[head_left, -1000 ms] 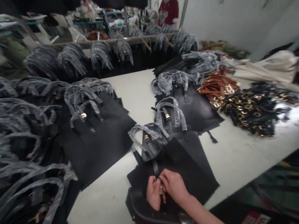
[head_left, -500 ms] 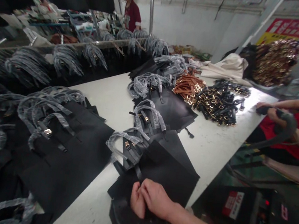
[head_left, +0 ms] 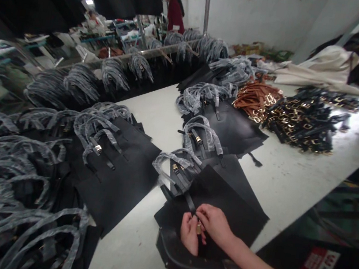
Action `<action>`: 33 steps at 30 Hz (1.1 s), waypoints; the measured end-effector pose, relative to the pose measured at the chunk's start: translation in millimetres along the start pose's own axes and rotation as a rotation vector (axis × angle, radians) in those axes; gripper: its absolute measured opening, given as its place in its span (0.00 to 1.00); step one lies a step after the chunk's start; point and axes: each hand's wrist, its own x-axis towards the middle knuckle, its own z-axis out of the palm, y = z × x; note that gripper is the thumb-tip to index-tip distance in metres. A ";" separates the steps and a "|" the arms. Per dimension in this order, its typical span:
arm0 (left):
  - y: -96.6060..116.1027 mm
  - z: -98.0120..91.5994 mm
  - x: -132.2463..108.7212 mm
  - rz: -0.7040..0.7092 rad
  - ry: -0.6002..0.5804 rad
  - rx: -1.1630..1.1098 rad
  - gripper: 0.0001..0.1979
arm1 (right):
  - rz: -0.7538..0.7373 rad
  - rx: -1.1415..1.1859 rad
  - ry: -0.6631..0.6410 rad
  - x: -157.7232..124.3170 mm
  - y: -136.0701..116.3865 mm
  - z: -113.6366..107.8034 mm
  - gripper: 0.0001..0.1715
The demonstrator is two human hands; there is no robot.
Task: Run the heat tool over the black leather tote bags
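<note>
**Tiny gold buckle, pinched between two hands**

Okay, so the small gold buckle [head_left: 199, 227] sits right between the fingers, on the end of a thin black leather strap [head_left: 190, 204]. The left hand [head_left: 189, 235] and right hand [head_left: 214, 222] are curled in close, fingertips pinching around buckle and strap, though the exact grip is partly hidden. Just below the fingers lies a curved black tool [head_left: 189, 258] with a metal collar. Right past the fingertips is a black leather bag panel [head_left: 226, 203], with grey-wrapped handles [head_left: 177, 163] beyond it. Further up-right of the fingers, on the white table [head_left: 286, 185], there's a heap of tan straps [head_left: 256, 100] and black buckled straps [head_left: 301, 120].
</note>
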 end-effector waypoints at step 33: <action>5.6 -16.2 -1.0 0.062 -0.103 -0.053 0.24 | 0.441 0.426 -0.414 -58.2 -7.2 -76.6 0.48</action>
